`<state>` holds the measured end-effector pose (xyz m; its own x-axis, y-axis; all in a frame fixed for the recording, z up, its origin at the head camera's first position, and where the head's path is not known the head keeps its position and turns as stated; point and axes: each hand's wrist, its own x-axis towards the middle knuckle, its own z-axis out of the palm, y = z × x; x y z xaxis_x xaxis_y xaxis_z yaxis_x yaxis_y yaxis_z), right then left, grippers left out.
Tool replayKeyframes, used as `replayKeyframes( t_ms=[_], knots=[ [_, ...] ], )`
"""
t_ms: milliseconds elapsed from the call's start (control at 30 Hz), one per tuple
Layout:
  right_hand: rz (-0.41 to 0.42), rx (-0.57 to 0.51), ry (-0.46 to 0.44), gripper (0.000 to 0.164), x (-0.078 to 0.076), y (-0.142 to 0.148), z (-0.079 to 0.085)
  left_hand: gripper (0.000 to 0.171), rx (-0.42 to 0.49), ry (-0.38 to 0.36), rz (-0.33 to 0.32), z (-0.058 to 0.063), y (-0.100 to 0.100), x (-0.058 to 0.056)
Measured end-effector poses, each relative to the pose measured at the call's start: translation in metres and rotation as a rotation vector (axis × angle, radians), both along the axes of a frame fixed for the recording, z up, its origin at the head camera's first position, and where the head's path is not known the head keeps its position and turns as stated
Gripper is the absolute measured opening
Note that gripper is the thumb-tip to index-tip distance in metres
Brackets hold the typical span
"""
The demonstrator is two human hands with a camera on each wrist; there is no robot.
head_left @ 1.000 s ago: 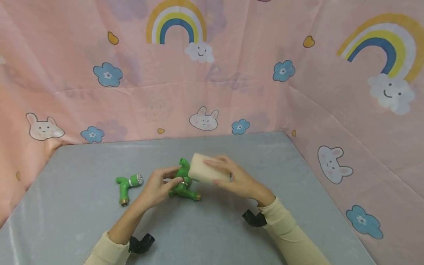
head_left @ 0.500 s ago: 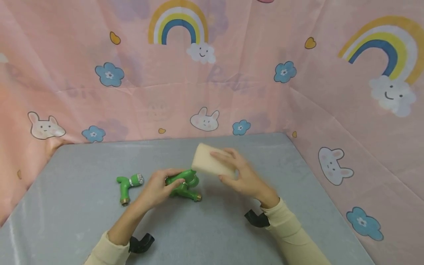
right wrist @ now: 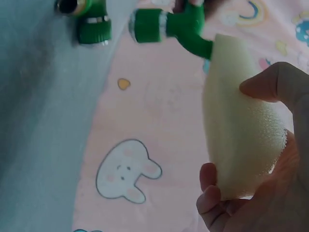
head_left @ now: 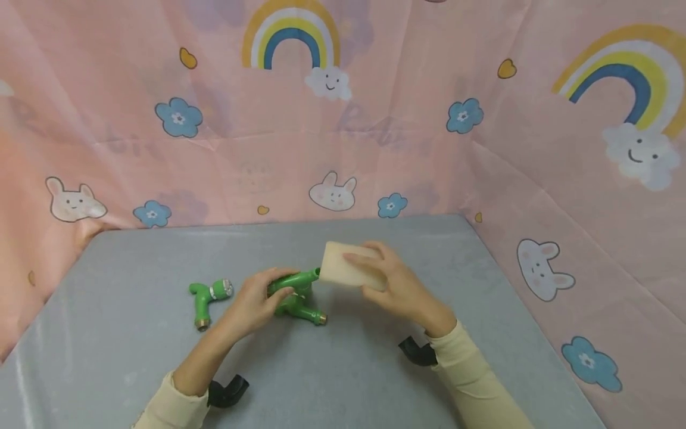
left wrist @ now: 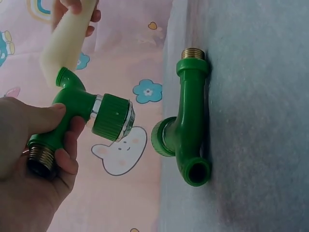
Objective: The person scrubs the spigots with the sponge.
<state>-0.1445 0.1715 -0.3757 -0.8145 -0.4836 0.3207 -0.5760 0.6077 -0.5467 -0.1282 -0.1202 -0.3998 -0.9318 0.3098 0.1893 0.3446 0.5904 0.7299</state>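
My left hand (head_left: 262, 302) grips a green faucet (left wrist: 72, 104) by its body, the brass thread showing below the fingers in the left wrist view. Its ribbed green knob points toward the table there, and the curved spout meets a cream sponge (head_left: 351, 265). That sponge is in my right hand (head_left: 399, 286), pinched between thumb and fingers, as the right wrist view also shows. One edge of the sponge (right wrist: 236, 116) lies right at the spout's mouth. Beneath the held faucet, a second green faucet (head_left: 302, 311) with a brass threaded end lies on the table.
A third green faucet (head_left: 206, 301) with a silver-faced knob lies left of my left hand on the grey table (head_left: 348, 381). Pink printed cloth (head_left: 375, 161) stands behind the table and along its sides. Black curved pieces (head_left: 227, 391) sit at both wrists.
The held faucet has turned from spout-up to spout pointing right toward the sponge. My right hand has shifted slightly right with the sponge. The faucets on the table stay put.
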Motion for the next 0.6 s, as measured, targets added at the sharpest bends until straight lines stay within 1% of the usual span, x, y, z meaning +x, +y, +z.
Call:
replayKeyframes(
  t_ms=[100,167,233,333,400,500,600],
  knots=[
    [-0.004,-0.037,-0.001,0.061,-0.001,0.003,0.001,0.03,0.006,0.005,0.012,-0.001,0.0,0.0],
    [0.01,-0.059,0.011,0.062,-0.001,0.002,0.001,0.031,0.005,0.012,0.013,-0.001,0.0,-0.001],
    [0.042,-0.072,0.014,0.062,0.0,-0.003,-0.001,0.031,0.003,0.018,0.016,-0.001,0.0,-0.001],
    [0.093,-0.059,0.007,0.062,0.003,-0.013,-0.005,0.031,0.01,0.025,0.007,-0.002,0.001,-0.001],
    [0.102,-0.043,-0.006,0.062,0.004,-0.017,-0.008,0.03,0.021,0.03,0.002,-0.003,0.001,-0.001],
    [0.078,-0.023,-0.015,0.062,0.005,-0.019,-0.01,0.027,0.039,0.034,-0.006,-0.004,0.0,-0.001],
    [0.052,-0.016,-0.035,0.062,0.003,-0.014,-0.008,0.027,0.054,0.022,-0.013,-0.004,-0.001,-0.002]
  ],
)
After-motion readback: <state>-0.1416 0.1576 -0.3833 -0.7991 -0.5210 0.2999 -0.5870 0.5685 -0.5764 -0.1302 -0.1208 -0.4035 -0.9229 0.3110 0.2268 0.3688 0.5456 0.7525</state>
